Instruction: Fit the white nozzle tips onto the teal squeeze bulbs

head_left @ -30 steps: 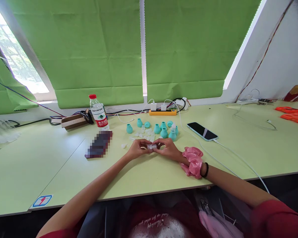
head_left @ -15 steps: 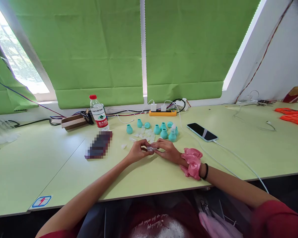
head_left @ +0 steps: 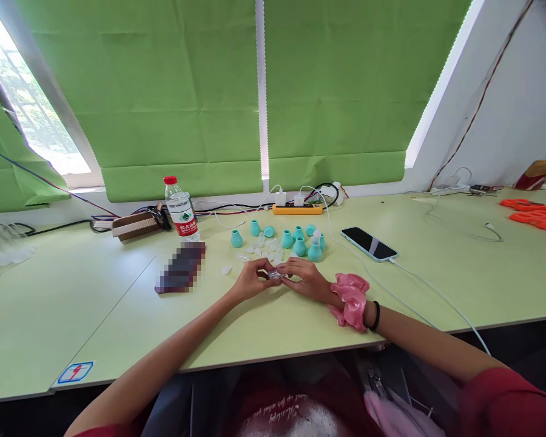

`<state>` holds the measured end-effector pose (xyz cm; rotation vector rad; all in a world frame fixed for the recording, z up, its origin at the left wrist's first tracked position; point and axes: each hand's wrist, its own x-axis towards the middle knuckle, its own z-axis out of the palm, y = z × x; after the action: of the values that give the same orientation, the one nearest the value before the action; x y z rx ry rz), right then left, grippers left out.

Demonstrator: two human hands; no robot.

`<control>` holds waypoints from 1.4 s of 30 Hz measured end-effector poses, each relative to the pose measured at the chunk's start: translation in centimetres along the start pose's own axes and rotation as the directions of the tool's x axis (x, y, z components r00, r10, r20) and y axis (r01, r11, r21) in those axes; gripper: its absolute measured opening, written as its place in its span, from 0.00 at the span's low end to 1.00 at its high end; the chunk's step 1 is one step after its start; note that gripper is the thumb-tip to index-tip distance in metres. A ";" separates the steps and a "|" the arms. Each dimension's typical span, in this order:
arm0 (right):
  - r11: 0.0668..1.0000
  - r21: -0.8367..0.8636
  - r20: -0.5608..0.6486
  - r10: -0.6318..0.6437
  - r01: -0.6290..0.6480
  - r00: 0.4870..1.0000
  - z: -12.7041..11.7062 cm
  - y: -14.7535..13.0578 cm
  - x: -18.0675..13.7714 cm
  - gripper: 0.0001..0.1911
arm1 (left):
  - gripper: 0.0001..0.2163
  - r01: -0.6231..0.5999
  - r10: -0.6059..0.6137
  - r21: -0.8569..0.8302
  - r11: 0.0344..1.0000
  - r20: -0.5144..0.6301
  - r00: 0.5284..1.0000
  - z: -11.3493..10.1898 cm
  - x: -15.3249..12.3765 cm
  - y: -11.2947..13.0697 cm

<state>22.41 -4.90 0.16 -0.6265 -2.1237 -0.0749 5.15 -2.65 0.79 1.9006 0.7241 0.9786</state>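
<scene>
A small clear plastic tube-like piece (head_left: 273, 275) lies between my two hands, just above the table. My left hand (head_left: 251, 281) pinches its left end between thumb and fingers. From the other side, the thumb and fingertips of my right hand (head_left: 307, 280) close on its right end and partly cover it. Beyond my hands lie several loose clear plastic pieces (head_left: 271, 243) and whitish bits, one of them a translucent piece (head_left: 227, 270). Several teal rubber bulbs (head_left: 236, 238) stand or lie around them. One bulb (head_left: 315, 252) has a whitish translucent part on top.
At left stand a water bottle (head_left: 182, 212) and a blurred dark flat object (head_left: 182, 269). An open cardboard box (head_left: 136, 225) is behind. An orange power strip (head_left: 297, 209) sits by the wall. A phone (head_left: 369, 244) on its white cable (head_left: 430, 289) lies right; orange parts (head_left: 534, 218) are farther.
My hands keep nearly the same place around the clear piece, which appears slightly turned. The whole view has shifted very slightly.
</scene>
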 end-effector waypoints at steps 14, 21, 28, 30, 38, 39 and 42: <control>0.999 -0.031 0.048 0.028 -0.027 0.998 -0.3 0.2 0.3 0.08 | 0.13 0.075 -0.074 -0.089 0.993 0.022 0.997 0.2 0.4 -0.7; 0.987 -0.129 -0.123 0.083 -0.099 0.989 -1.2 0.9 0.7 0.06 | 0.14 0.005 -0.012 0.069 0.998 0.097 0.995 -1.2 3.5 1.1; 0.949 -0.137 -0.386 0.214 -0.285 0.898 -2.9 1.8 1.2 0.06 | 0.13 0.001 0.029 0.452 0.892 -0.059 0.998 1.4 9.1 1.2; 0.944 -0.125 -0.406 0.233 -0.306 0.884 -3.1 1.9 1.3 0.06 | 0.08 0.013 0.055 0.534 0.845 -0.111 0.992 3.2 9.8 0.6; 0.937 -0.098 -0.456 0.257 -0.335 0.852 -3.5 1.8 1.6 0.07 | 0.07 0.023 0.143 0.606 0.795 -0.223 0.964 3.6 9.9 1.4; 0.935 -0.092 -0.457 0.266 -0.343 0.849 -3.4 1.8 1.6 0.07 | 0.07 0.017 0.161 0.598 0.802 -0.242 0.957 2.8 9.4 1.9; 0.932 -0.071 -0.423 0.295 -0.356 0.857 -3.0 1.7 1.4 0.07 | 0.08 -0.037 0.210 0.565 0.824 -0.245 0.946 0.3 6.4 2.8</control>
<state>24.75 -3.67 2.78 -0.9644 -1.5957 -0.1603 9.10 0.91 5.35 2.3504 1.1755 1.2545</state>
